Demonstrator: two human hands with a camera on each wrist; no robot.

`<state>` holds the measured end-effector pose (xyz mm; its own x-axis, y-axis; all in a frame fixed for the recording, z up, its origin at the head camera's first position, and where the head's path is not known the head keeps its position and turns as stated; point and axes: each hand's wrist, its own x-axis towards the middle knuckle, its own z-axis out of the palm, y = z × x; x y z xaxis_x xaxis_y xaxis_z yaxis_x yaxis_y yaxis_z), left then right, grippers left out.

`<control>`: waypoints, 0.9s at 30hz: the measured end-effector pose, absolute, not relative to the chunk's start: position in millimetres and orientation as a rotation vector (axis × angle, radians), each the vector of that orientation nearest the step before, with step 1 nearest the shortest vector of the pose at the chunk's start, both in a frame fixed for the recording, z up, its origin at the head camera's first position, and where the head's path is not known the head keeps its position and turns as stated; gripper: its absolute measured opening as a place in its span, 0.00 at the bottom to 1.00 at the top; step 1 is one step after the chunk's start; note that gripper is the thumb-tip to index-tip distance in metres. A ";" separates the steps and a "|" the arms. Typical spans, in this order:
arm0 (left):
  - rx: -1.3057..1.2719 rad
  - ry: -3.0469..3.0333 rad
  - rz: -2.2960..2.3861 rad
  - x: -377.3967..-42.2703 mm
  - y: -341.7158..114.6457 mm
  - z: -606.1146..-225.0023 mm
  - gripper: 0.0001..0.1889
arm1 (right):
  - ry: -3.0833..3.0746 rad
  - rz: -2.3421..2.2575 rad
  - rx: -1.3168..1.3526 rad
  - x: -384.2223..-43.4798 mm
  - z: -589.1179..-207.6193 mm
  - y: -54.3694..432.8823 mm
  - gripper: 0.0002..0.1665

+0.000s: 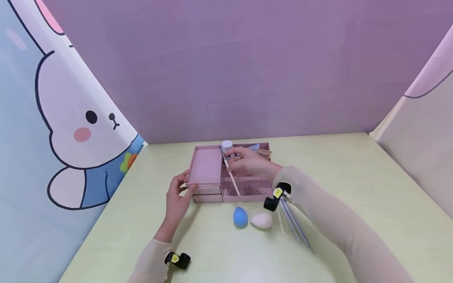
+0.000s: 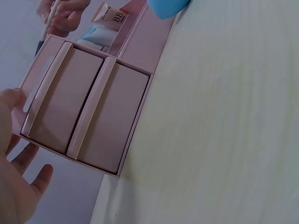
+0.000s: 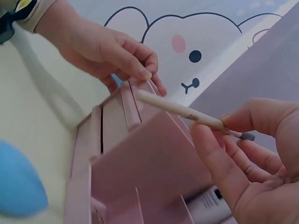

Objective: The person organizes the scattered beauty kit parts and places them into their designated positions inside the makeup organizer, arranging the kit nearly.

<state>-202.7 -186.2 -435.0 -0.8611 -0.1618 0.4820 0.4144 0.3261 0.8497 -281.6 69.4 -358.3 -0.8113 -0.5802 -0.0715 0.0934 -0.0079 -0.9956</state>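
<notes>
Brush (image 3: 180, 108): is hanging above the open compartments (image 1: 228, 191) of the pink organizer (image 1: 205, 163), not yet resting in any of them; its dark tip is pointing towards eleven o'clock in the head view.
Right hand (image 1: 247, 163): is pinching the brush between thumb and fingers.
Pink organizer: is standing on the table (image 1: 134, 220); positions below are being read from its centre, head view.
Left hand (image 1: 177, 198): is gripping the front corner at eight o'clock, thumb on the top edge, fingers along the side.
Drawers (image 2: 60, 95): both are sitting closed, between seven and eight o'clock.
Open compartments: are holding a white-capped container (image 1: 227, 144) at twelve o'clock, a blue tube (image 2: 99, 35) and a "BB" tube (image 2: 110, 17) at one.
Sponges: the blue sponge (image 1: 240, 217) is lying towards six o'clock, the white sponge (image 1: 262, 221) towards five.
Lilac sticks (image 1: 297, 224): are lying at four o'clock, beside a pale stick (image 1: 281, 222).
Progress: work is apparently standing partway; containers are sitting inside, while sponges and sticks are remaining outside. Whether filling or emptying is under way, the pictures are not showing.
</notes>
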 end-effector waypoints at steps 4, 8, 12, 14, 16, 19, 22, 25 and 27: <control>-0.248 -2.104 -1.563 -202.9 -186.8 -435.3 0.12 | 1.761 -1.928 -0.473 -284.9 -358.8 54.1 0.32; -0.248 -2.107 -1.569 -202.4 -187.1 -434.6 0.12 | 1.747 -1.985 -0.420 -287.3 -353.9 38.5 0.33; -0.227 -2.117 -1.562 -198.2 -184.0 -428.9 0.11 | 1.720 -2.049 -0.340 -288.5 -348.2 22.6 0.32; -0.230 -2.119 -1.551 -193.4 -180.4 -421.7 0.11 | 1.711 -2.085 -0.305 -289.0 -346.6 14.9 0.32; -0.233 -2.123 -1.543 -188.9 -177.0 -414.7 0.11 | 1.691 -2.129 -0.267 -290.1 -346.1 7.9 0.33; -0.236 -2.137 -1.531 -183.5 -173.4 -406.0 0.11 | 1.681 -2.178 -0.224 -292.3 -347.4 -1.4 0.35; -0.224 -2.145 -1.533 -182.3 -172.7 -404.2 0.11 | 1.698 -2.206 -0.182 -294.0 -349.3 -9.3 0.37; -0.223 -2.145 -1.531 -181.6 -172.7 -403.6 0.11 | 1.714 -2.239 -0.156 -294.4 -350.4 -16.8 0.37; -0.230 -2.142 -1.527 -181.7 -172.9 -403.3 0.11 | 1.718 -2.259 -0.141 -294.8 -351.6 -21.8 0.37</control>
<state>-181.7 -172.9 -403.3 -0.8631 -0.1452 0.4837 0.4099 0.3580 0.8389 -294.8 -21.8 -351.6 -0.9505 -0.2938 -0.1015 0.1763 -0.2409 -0.9544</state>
